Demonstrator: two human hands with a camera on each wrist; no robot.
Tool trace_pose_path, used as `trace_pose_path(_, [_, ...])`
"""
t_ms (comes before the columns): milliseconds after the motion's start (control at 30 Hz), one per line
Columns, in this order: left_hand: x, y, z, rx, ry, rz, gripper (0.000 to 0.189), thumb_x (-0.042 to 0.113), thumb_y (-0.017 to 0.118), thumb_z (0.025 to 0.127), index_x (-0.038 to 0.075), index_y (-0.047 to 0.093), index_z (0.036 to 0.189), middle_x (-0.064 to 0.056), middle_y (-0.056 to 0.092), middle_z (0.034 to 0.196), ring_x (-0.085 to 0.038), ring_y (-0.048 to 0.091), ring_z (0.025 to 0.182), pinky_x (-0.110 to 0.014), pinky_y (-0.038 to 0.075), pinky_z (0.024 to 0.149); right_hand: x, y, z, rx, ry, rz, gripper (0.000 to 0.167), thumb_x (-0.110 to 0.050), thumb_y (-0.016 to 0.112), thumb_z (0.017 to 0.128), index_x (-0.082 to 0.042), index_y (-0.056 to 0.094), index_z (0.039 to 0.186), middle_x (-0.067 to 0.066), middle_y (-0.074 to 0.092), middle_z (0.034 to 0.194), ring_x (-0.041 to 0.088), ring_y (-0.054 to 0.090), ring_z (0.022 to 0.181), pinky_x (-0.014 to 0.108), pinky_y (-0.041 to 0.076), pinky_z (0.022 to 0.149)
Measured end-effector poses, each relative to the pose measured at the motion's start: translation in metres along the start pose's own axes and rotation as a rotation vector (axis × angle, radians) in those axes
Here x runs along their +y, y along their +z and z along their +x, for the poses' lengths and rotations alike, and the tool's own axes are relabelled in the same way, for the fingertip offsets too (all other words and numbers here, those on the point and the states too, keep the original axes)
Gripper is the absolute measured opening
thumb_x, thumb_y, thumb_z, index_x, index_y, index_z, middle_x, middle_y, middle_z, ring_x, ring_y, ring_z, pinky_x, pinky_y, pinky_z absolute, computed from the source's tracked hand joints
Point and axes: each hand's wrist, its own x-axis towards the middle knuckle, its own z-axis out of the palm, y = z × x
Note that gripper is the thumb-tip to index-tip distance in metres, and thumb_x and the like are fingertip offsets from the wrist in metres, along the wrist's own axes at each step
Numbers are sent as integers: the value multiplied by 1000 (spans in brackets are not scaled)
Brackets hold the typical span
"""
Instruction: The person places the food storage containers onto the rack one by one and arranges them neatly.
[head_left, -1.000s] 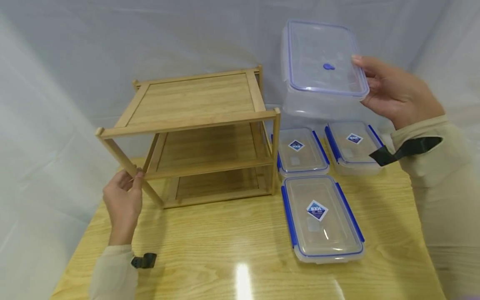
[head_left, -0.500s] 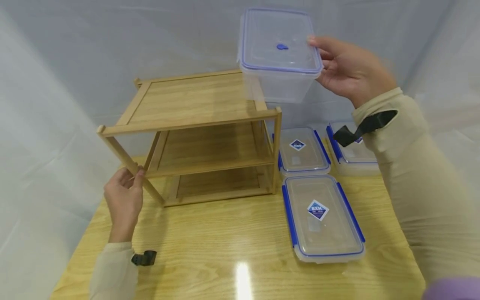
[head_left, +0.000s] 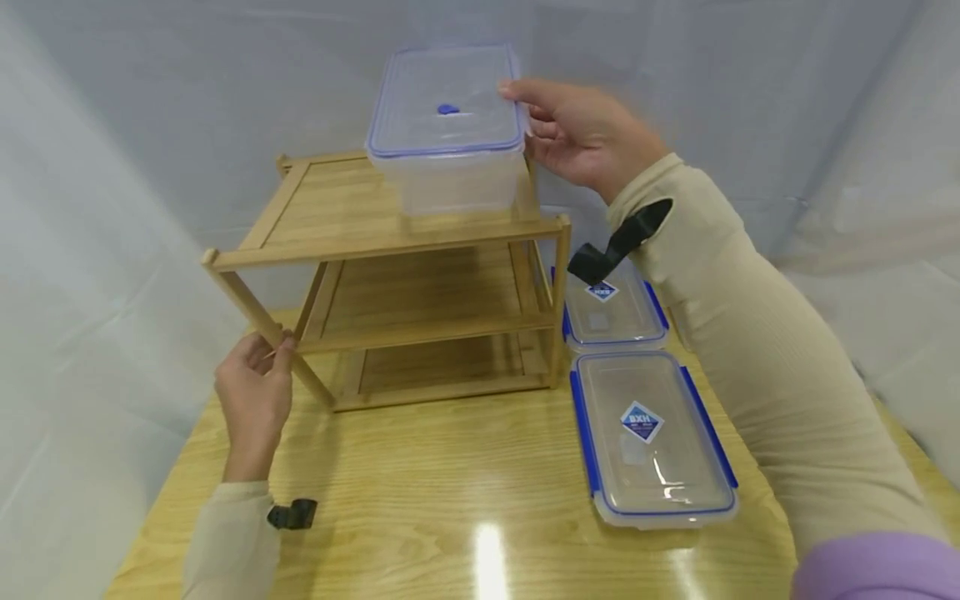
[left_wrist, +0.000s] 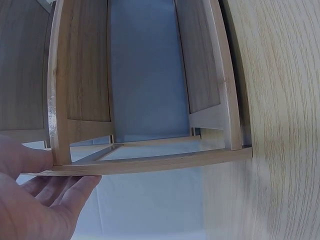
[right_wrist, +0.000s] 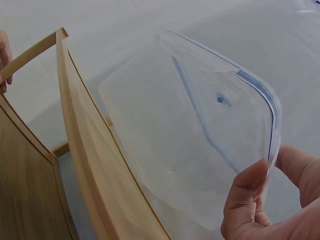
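Note:
A wooden three-tier shelf rack (head_left: pixel 405 329) stands on the table. My left hand (head_left: pixel 255 392) grips its front left post at middle-shelf height, thumb on one side and fingers on the other, as the left wrist view (left_wrist: pixel 45 200) shows. With my right hand (head_left: pixel 588 133) I pinch the right edge of a deep clear food container (head_left: pixel 450 179). Its lid has a blue seal and a small blue vent plug, and in the head view it overlaps the right part of the top shelf (head_left: pixel 322 200). In the right wrist view the container (right_wrist: pixel 165 130) is tilted, close beside the shelf frame.
Right of the rack lie flat clear containers with blue clips: one at the front (head_left: pixel 652 442), one behind it (head_left: pixel 615 308), and another mostly hidden by my right sleeve (head_left: pixel 750 350). The wooden table (head_left: pixel 420 483) extends in front. A pale cloth hangs behind.
My right hand has carried the deep container leftward, from above the flat containers to over the rack's top shelf. The left hand keeps its hold on the post.

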Motion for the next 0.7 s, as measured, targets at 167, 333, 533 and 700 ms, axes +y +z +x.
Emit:
trace_pose_path(167, [0, 1, 0, 8, 15, 4, 32, 19, 64, 102, 2, 66, 128, -13, 70, 124, -16, 71, 103, -26, 59, 93, 17, 20, 7, -17, 33, -32, 33, 4, 75, 89, 2, 63, 120, 13, 66, 108, 20, 63, 81, 26, 56, 59])
trace_pose_path(333, [0, 0, -1, 8, 19, 21, 31, 19, 62, 102, 2, 66, 128, -12, 70, 125, -21, 70, 107, -26, 60, 93, 31, 38, 16, -44, 62, -26, 31, 4, 74, 89, 2, 63, 118, 13, 65, 102, 18, 59, 74, 24, 54, 56])
trace_pose_path(533, [1, -1, -2, 7, 6, 25, 32, 19, 62, 103, 2, 66, 129, -12, 70, 125, -24, 70, 109, -28, 59, 95, 46, 54, 26, -51, 81, -50, 21, 4, 75, 90, 3, 66, 109, 10, 62, 92, 16, 55, 65, 23, 51, 52])
trace_pose_path(700, [1, 1, -3, 18, -6, 26, 32, 20, 62, 103, 3, 66, 129, -11, 70, 125, -23, 70, 108, -29, 59, 95, 56, 62, 31, -67, 96, -40, 18, 4, 73, 91, 3, 65, 106, 8, 58, 85, 14, 50, 60, 23, 51, 53])
